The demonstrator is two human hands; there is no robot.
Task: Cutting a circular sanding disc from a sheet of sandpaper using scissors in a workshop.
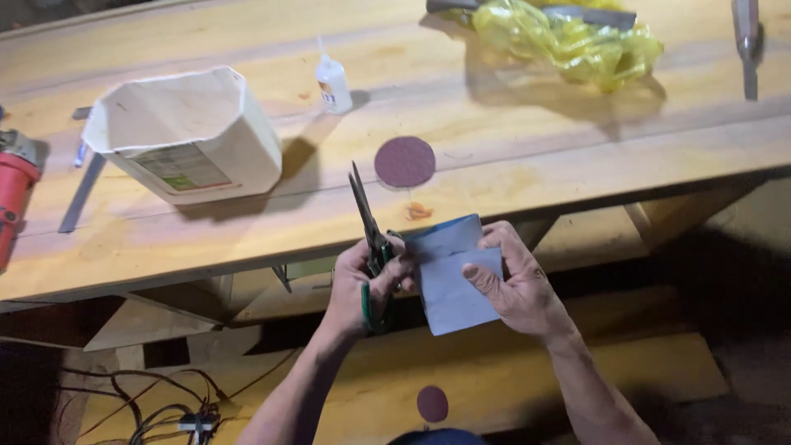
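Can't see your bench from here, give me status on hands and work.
Left hand on green-handled scissors, blades up. Right hand pinches folded blue-grey sheet. Nothing between them; round sanding disc on the wooden bench beyond.

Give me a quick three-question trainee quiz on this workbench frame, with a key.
1. True or false: the scissors are in the right hand.
2. Which lies nearest the scissor tips on the wooden bench? A. the round dark-red disc B. the yellow plastic bag C. the red power tool
3. What does the right hand hold?

Key
1. False: the left hand grips them, blades pointing up and away.
2. A.
3. A folded grey-blue sheet, pinched between thumb and fingers, close beside the scissors.
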